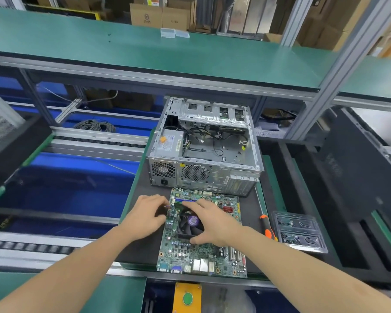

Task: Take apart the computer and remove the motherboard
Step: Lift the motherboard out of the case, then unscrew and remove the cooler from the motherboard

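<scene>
The green motherboard (185, 254) lies flat on the black mat in front of the open grey computer case (203, 145). A black CPU fan (191, 222) with a purple centre label sits on the board. My right hand (212, 224) spans the fan, fingers on its far edge and thumb on its near edge. My left hand (145, 213) rests at the board's left edge, with its fingertips curled at the fan's far left corner. The case holds loose black cables and a power supply at its left.
An orange-handled screwdriver (266, 229) lies right of the board. A clear plastic tray (298, 231) of small parts sits beside it. Black foam blocks (325, 199) fill the right. Blue bins and conveyor rails lie left. A green shelf (145, 48) runs overhead.
</scene>
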